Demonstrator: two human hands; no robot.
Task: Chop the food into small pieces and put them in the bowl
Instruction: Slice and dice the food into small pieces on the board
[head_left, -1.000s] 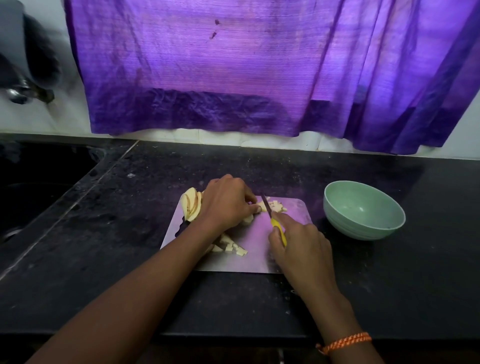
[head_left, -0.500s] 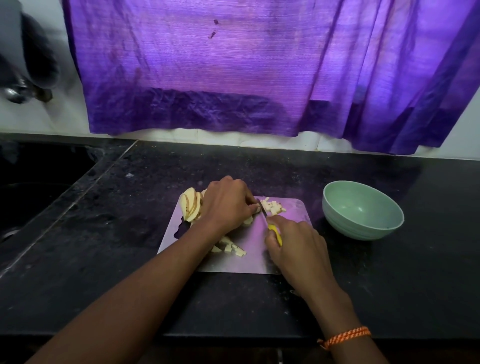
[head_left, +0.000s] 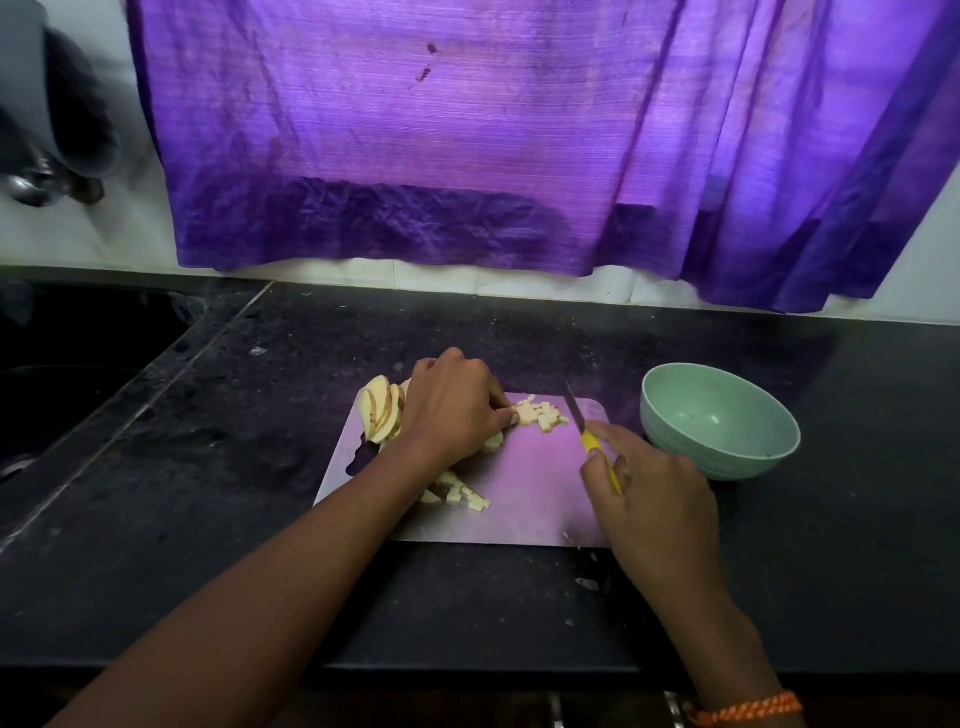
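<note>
Board: my cutting board (head_left: 524, 504) lies on the dark surface (head_left: 260, 519), its near edge set back from the surface's front edge.
Left grip: my left hand (head_left: 452, 410) is curled on the slices (head_left: 382, 410) at the board's far left.
Right grip: my right hand (head_left: 654, 499) is clamped on the knife (head_left: 584, 426), blade clear of the cut pieces (head_left: 540, 415).
Bowl: the green bowl (head_left: 719, 421) sits just off the board's far right corner.
Room: bare board lies between my hands.

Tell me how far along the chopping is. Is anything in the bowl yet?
Partly done. Two small heaps of diced pieces lie on the cutting board. In hand: the left hand holds slices at the cut end, and the right hand grips the knife, its blade raised beside the dice. Left: a stack of uncut slices, and the bowl looks empty.
</note>
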